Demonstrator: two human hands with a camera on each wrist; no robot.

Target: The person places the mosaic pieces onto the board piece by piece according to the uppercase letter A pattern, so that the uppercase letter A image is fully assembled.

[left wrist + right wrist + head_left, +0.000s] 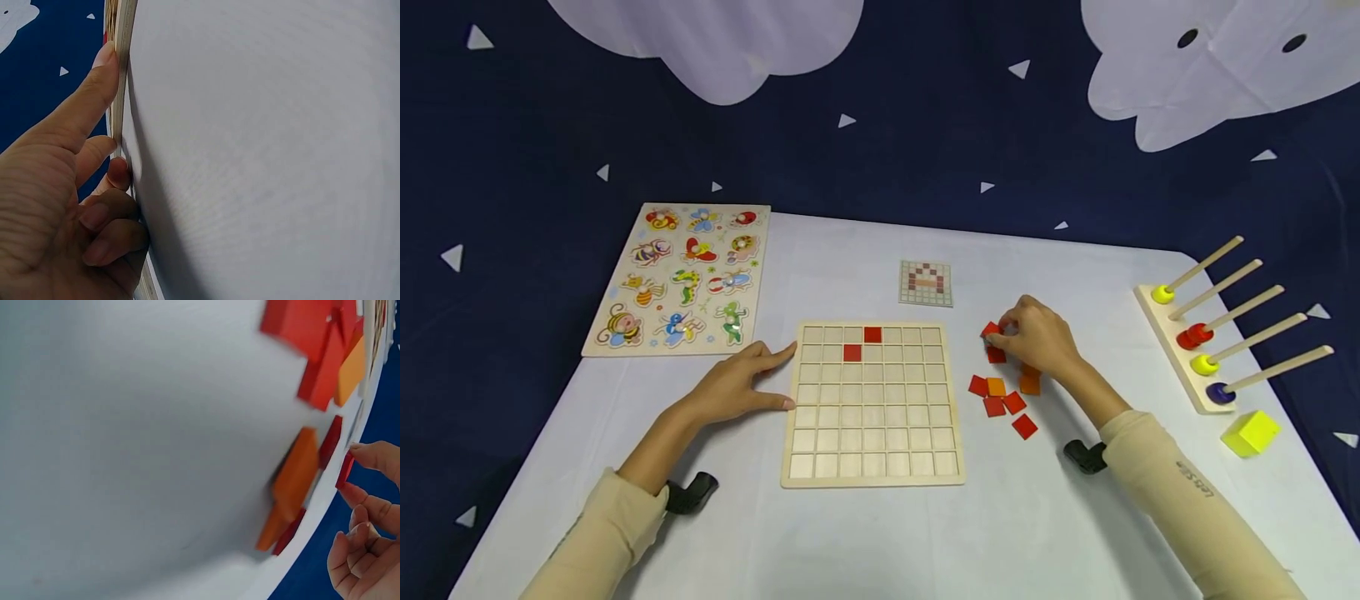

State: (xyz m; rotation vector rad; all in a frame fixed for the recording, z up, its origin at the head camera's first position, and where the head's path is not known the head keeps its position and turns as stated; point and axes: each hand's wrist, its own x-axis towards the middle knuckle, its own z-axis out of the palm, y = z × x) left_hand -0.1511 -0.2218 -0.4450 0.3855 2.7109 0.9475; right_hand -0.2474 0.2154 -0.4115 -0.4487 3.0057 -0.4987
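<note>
My left hand rests against the left edge of a wooden grid board, thumb and index finger touching its rim. In the left wrist view the thumb lies along that edge and the other fingers bend below. The board holds two red tiles, one in the top row and the other tile a row lower, to the left. Right of the board, my right hand pinches a red square tile between thumb and index finger. Loose red tiles and orange tiles lie around it.
A small pattern card lies behind the board. At the back left is an insect peg puzzle. On the right stand a peg rack with coloured beads and a yellow block. The white table ends at a dark backdrop.
</note>
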